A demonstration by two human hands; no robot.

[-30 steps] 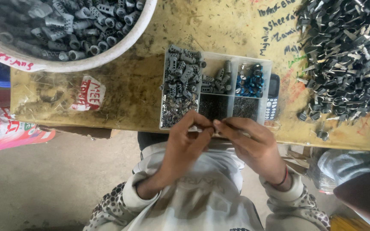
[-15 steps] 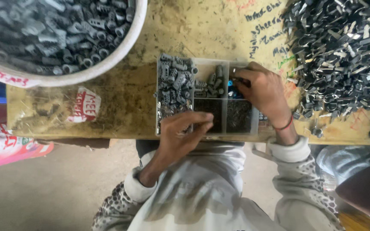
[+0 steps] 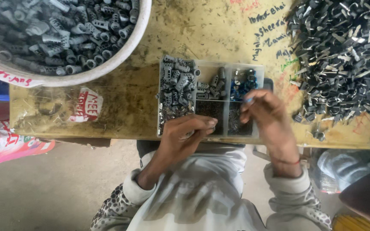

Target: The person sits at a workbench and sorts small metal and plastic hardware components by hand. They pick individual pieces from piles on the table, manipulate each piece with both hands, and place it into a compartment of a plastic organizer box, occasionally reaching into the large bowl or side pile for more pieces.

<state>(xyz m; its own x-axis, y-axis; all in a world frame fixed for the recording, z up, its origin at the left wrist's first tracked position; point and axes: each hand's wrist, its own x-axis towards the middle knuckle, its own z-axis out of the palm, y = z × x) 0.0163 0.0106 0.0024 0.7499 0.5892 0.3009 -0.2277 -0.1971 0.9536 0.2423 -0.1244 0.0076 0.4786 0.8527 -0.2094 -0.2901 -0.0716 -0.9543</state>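
A clear compartment box (image 3: pixel 224 101) sits on the yellowish workbench (image 3: pixel 129 111). Its long left bay holds grey plastic parts (image 3: pixel 176 83), a top right bay holds small blue pieces (image 3: pixel 241 84), and the lower bays hold tiny dark metal bits. My left hand (image 3: pixel 185 134) rests at the box's near edge with a small grey part pinched at its fingertips. My right hand (image 3: pixel 267 116) hovers over the box's right side and pinches a small blue piece (image 3: pixel 248 100) between finger and thumb.
A large white tub (image 3: pixel 108 64) full of grey plastic parts fills the top left. A heap of dark metal clips (image 3: pixel 343 60) covers the bench's right end. A red-pink bag (image 3: pixel 5 141) lies on the floor at left.
My hands were together in front of the box. The right hand reached into the blue bay and has drawn back a little with a blue piece. The left hand has stayed put.
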